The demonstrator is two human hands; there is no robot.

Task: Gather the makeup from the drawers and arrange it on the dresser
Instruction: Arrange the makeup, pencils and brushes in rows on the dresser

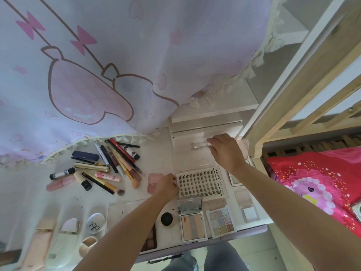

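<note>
Makeup covers the dresser [136, 192]. Nearest the edge: two open palettes [207, 223], a black sponge [166, 219], a round bibi puff [95, 223]. Behind them, a lash tray [201, 182] marked XOYO. Left hand [167, 187] is curled at the tray's left edge, pinching it, beside a pink blush compact [153, 181]. Further left, a loose pile of brushes and pencils [111, 163]. Right hand [227, 151] is farther back, fingers curled on a clear applicator [197, 146] over the tray's open lid. Curtain [97, 65] hangs behind.
</note>
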